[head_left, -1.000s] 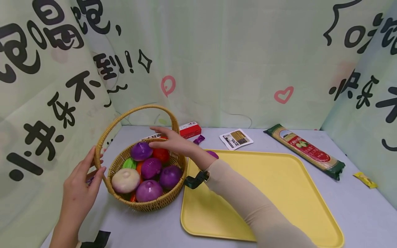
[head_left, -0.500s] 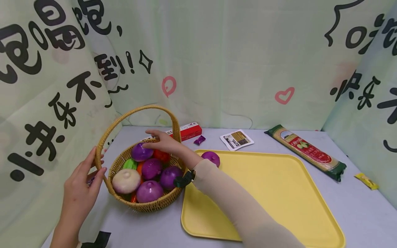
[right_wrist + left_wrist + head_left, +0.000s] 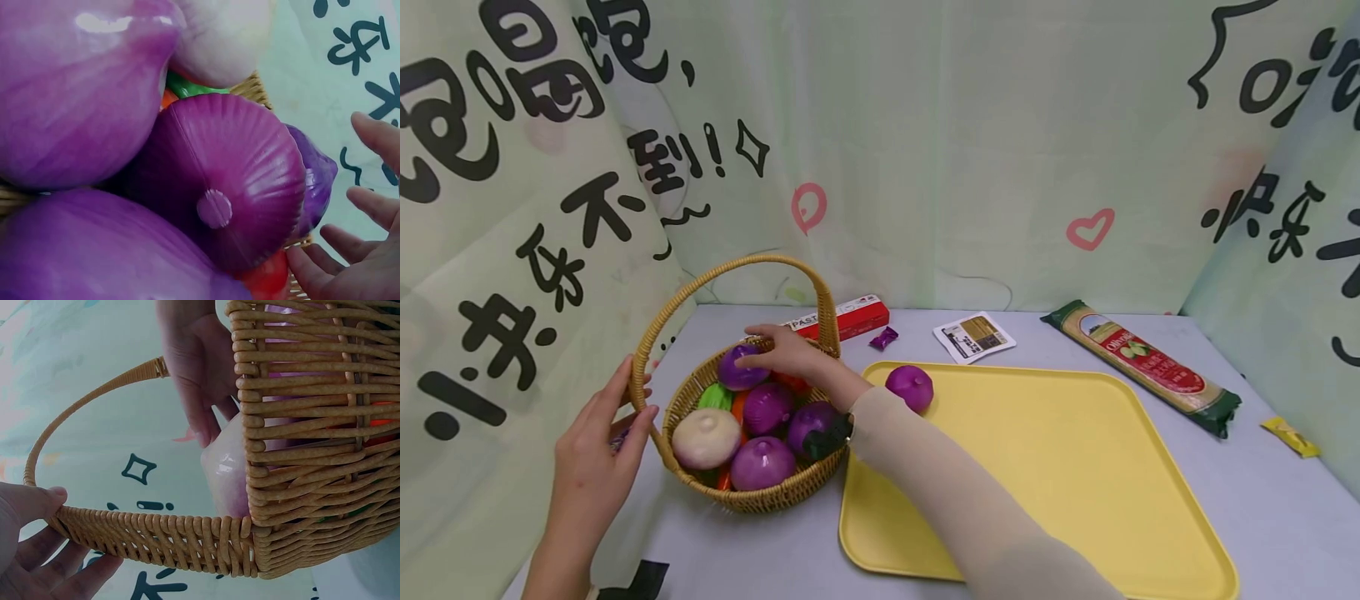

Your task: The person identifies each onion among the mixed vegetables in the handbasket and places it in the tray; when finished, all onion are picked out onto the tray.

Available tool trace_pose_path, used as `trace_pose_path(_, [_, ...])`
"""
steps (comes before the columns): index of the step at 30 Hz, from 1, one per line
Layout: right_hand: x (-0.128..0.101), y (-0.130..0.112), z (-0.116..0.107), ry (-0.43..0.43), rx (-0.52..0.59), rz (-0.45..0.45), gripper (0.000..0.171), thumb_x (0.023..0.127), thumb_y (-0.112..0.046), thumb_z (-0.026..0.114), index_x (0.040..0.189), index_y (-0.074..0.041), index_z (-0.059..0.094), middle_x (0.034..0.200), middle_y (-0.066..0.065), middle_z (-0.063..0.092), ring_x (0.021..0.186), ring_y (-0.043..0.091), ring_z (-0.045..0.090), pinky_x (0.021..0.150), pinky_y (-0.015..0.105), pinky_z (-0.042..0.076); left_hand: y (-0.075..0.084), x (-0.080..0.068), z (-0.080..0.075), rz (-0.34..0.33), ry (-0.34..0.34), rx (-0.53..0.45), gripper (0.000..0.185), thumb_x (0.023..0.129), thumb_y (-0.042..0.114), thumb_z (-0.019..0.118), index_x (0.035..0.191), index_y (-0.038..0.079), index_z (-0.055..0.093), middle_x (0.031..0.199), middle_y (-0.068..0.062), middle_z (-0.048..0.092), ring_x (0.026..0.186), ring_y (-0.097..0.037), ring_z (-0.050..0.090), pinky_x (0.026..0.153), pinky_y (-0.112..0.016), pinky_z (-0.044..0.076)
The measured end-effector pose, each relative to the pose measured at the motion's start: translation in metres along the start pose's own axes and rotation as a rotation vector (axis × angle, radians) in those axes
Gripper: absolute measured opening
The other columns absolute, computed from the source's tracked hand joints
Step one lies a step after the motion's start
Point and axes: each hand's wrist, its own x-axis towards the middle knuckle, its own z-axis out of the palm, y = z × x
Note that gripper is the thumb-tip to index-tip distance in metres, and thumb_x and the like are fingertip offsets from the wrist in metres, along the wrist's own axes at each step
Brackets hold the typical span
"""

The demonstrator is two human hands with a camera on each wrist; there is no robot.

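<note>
On the left stands a wicker basket [image 3: 760, 498] with a tall arched handle [image 3: 752, 260], filled with toy vegetables. My left hand [image 3: 598, 454] holds the near side of the handle, thumb on one face and fingers on the other, as the left wrist view also shows [image 3: 37, 544]. My right hand [image 3: 786, 354] reaches under the arch, its spread fingers [image 3: 369, 206] right at the rearmost purple onion [image 3: 739, 372]. In front of it lie more purple onions [image 3: 762, 463] and a white onion [image 3: 705, 438]. A red vegetable [image 3: 265, 278] is partly hidden below the right hand.
Right of the basket lies a yellow tray [image 3: 1037, 483] with a purple onion [image 3: 910, 388] on its back left corner. Behind are a red box [image 3: 861, 317], a purple candy [image 3: 883, 337] and a white packet [image 3: 974, 337]. A pasta bag [image 3: 1138, 362] and yellow candy [image 3: 1290, 437] lie right.
My right hand has moved down and slightly left, from above the basket's back to the rear purple onion. The onion on the tray has come into full view. The left hand keeps its hold.
</note>
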Motion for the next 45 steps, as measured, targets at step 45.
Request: trace_pose_path(45, [0.014,0.004,0.019,-0.028,-0.265,-0.118,0.075,0.082,-0.032,0.072,0.146,-0.014,0.036,0.142,0.008,0.048,0.123,0.02,0.053,0.1,0.025,0.047,-0.002,0.0,0.001,0.032,0.008,-0.02,0.079,0.074,-0.017,0.067,0.143,0.014,0.042,0.108,-0.026,0.062,0.103,0.029,0.037,0.077,0.008,0.034])
